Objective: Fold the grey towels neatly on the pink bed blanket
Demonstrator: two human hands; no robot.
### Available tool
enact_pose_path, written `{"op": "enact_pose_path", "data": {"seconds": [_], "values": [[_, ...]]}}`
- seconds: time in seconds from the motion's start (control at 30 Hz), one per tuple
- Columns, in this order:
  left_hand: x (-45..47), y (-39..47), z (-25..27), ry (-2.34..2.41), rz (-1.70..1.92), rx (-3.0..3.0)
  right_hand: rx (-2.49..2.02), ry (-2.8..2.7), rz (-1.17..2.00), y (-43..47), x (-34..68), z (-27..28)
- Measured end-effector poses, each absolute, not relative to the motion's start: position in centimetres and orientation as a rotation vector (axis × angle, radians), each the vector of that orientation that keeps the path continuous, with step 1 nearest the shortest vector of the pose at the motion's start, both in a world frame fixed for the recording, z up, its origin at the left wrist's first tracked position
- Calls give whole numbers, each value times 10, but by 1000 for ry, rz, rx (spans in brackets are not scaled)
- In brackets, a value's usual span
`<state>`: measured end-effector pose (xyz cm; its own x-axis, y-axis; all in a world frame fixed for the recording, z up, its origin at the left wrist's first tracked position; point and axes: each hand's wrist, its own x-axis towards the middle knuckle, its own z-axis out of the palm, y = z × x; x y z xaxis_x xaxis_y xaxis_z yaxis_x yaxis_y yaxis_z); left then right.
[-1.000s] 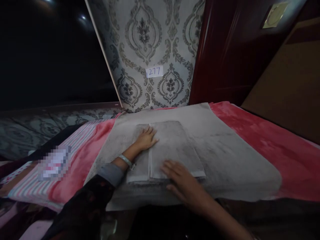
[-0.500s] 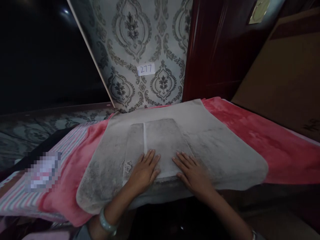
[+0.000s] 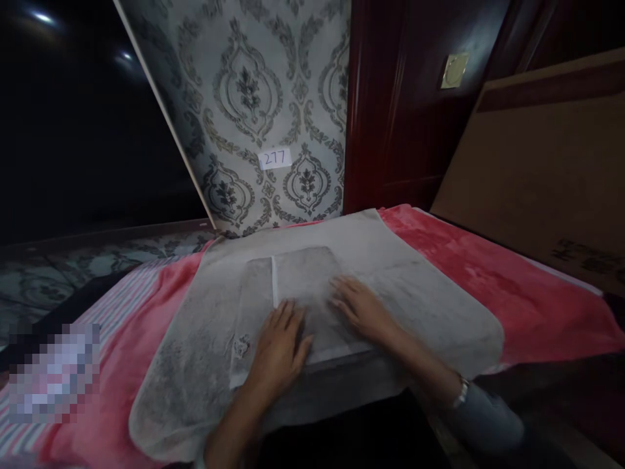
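A folded grey towel (image 3: 303, 273), with a pale stripe near its left side and a small embroidered patch, lies flat on a larger grey plush mat (image 3: 195, 352). My left hand (image 3: 279, 342) rests on the lower part of the towel, fingers stretched out. Over its right side is my right hand (image 3: 361, 306), slightly blurred, with the fingers extended; whether it touches the cloth I cannot tell. Neither hand grips anything.
Beneath the mat spreads a pink-red blanket (image 3: 449, 273), with striped cloth (image 3: 122, 293) at the left. A dark screen (image 3: 88, 130) stands back left, a large cardboard box (image 3: 537, 163) at the right. Patterned wallpaper (image 3: 249, 98) bears a paper label (image 3: 275, 158).
My right hand has moved up and away from the towel's near edge, its fingers turning leftward. My left hand stays on the towel. The camera view has shifted a little.
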<state>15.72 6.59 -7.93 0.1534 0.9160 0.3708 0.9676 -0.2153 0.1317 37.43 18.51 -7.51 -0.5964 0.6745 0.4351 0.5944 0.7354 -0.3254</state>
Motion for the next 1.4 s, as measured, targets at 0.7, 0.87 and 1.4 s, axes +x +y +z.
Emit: {"op": "enact_pose_path", "data": {"seconds": [0.7,0.87,1.4], "values": [[171,67,-129,-1854,-423,-2245,-1035,-2862,291,339,267,-75],[174,62,-125,-1826,-443,-2205,-1125,-2878,278,349,259,-69],[173,56,-147,-1598,-474,-2094,-783,-2945,305,334,205,-79]]}}
